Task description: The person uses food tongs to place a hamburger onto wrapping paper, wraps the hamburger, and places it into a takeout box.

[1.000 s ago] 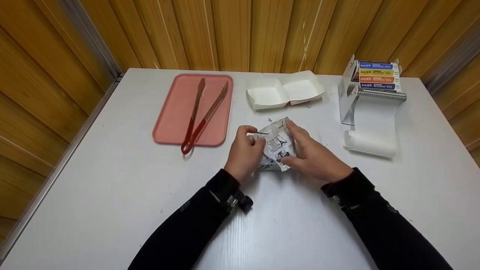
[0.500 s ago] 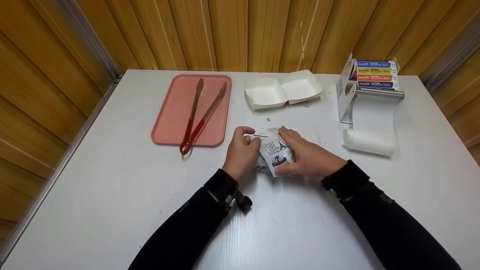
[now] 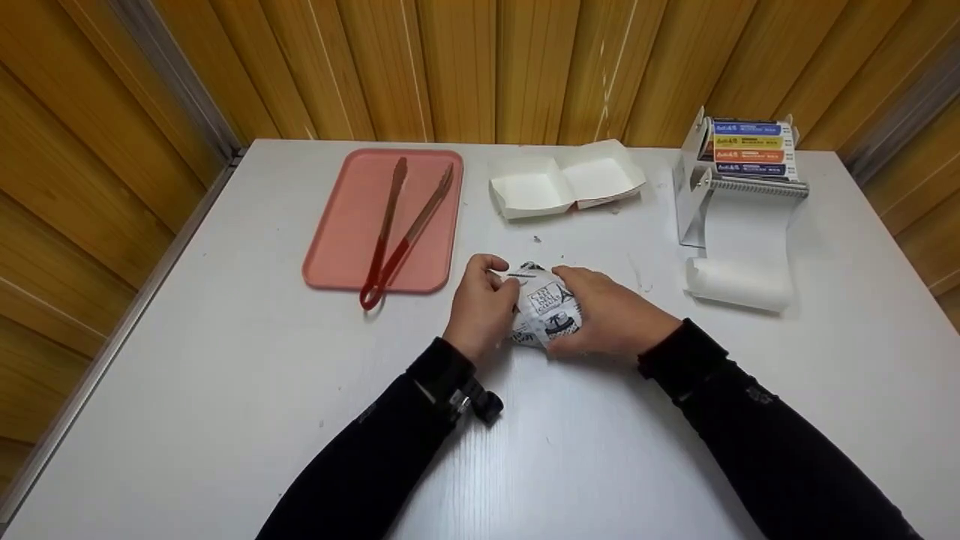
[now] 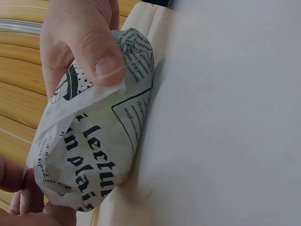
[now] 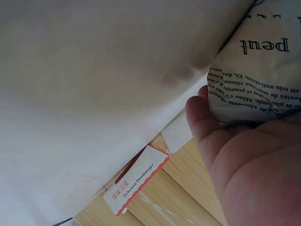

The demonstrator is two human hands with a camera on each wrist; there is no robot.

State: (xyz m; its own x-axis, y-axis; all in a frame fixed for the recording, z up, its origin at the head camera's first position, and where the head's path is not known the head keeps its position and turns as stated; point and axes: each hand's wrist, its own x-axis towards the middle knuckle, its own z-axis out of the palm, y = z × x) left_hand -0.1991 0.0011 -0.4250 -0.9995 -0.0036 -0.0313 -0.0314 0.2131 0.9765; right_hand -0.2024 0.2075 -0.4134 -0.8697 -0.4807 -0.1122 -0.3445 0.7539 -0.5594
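Note:
A round bundle wrapped in printed paper (image 3: pixel 553 304) lies on the table between my two hands. My left hand (image 3: pixel 480 307) has its fingers curled at the bundle's left side and pinches the paper there. My right hand (image 3: pixel 613 313) grips the right side, its thumb at the near edge and its fingers round the far edge. Up close in the left wrist view, the right thumb presses a fold of the wrapping paper (image 4: pixel 89 155). What is inside is hidden. A thin dark line shows beside my left fingertips; whether it is print or a separate thing, I cannot tell.
Behind the bundle stands an unfolded white carton (image 3: pixel 566 180), its side lettered "Delicious Hamburger". Left of it, red-handled tongs (image 3: pixel 401 240) lie on a pink tray (image 3: pixel 330 255). At the right is a label dispenser (image 3: pixel 750 154) with a white paper roll (image 3: pixel 739 283) hanging out.
The loose paper flap has been folded down over the bundle, which now looks rounder and more compact. My right hand has moved slightly nearer and left, closing round it. My left hand has barely moved.

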